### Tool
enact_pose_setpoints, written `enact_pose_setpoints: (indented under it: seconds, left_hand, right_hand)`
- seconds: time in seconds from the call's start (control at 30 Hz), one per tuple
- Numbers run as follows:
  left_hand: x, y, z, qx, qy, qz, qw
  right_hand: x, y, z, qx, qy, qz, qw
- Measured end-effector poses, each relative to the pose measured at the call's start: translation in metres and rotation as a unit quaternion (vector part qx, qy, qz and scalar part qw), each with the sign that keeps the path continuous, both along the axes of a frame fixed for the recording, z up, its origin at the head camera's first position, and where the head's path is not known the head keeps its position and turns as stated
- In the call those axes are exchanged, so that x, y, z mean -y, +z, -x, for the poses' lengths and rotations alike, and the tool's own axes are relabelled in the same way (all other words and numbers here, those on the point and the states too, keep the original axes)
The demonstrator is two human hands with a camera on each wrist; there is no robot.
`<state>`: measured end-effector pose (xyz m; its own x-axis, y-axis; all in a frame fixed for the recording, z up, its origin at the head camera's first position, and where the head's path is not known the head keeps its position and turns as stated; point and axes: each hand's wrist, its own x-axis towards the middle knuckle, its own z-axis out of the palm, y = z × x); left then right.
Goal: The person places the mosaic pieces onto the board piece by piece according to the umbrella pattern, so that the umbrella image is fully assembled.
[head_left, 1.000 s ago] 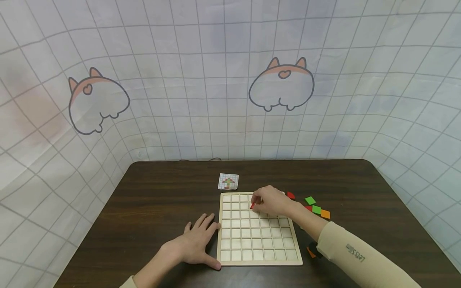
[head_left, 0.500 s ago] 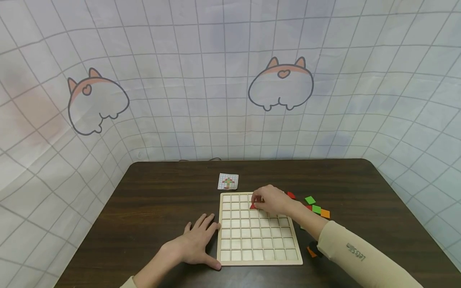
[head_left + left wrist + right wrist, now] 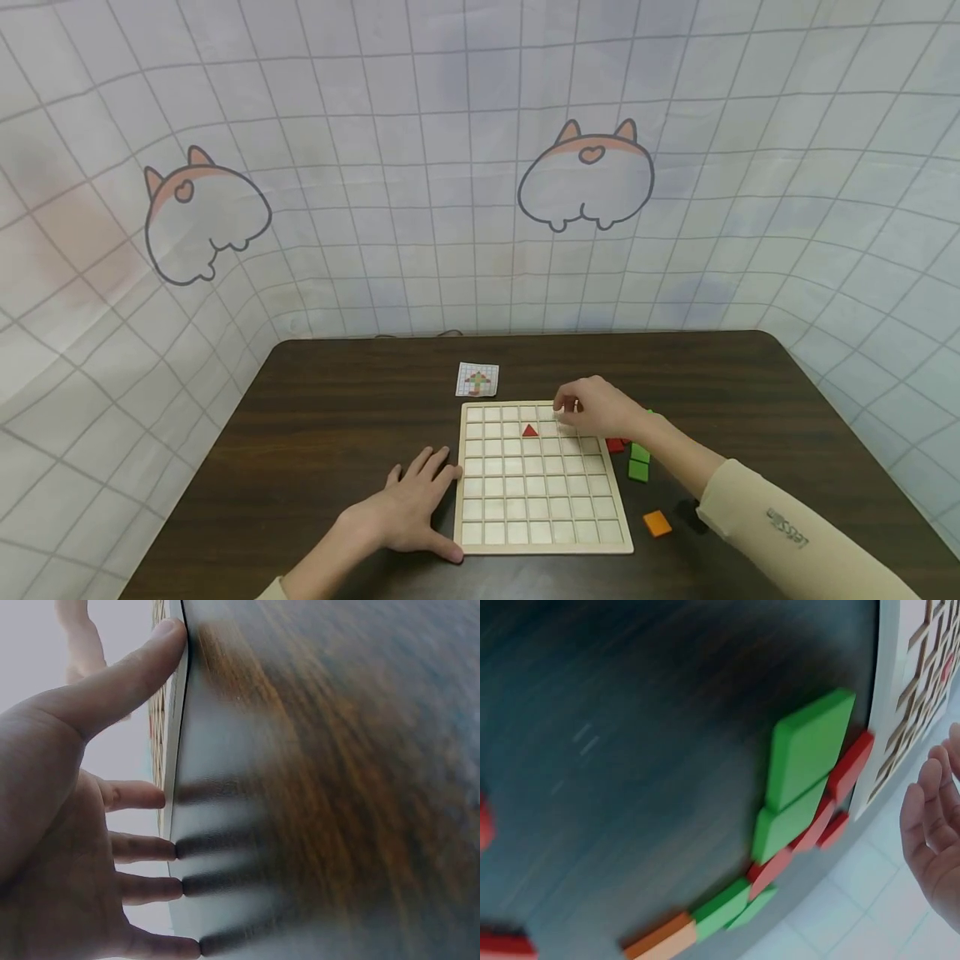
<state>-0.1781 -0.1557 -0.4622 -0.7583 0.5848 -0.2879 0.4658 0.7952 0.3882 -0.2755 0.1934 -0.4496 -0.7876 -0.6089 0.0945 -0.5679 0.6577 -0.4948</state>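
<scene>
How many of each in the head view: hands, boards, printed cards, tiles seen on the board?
Hands: 2 (left hand, right hand)
Boards: 1 (grid board)
Cards: 1 (printed card)
Tiles seen on the board: 1 (red triangle)
Total: 5

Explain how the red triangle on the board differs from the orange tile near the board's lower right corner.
The red triangle has three corners; the orange tile, four. The red triangle lies in a cell of the board, while the orange tile lies on the table. In the head view, the red triangle looks smaller than the orange tile. Both lie flat.
</scene>
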Motion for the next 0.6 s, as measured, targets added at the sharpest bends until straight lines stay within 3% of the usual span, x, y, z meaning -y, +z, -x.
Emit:
enact_pose_setpoints:
  seconds: [0.6]
  left_hand:
    - [0.001,0.001,-0.002,-0.013,-0.007,-0.011,0.9998]
  right_hand:
    - [-0.065,0.006,-0.004,0.044,-0.077,0.034,0.9955]
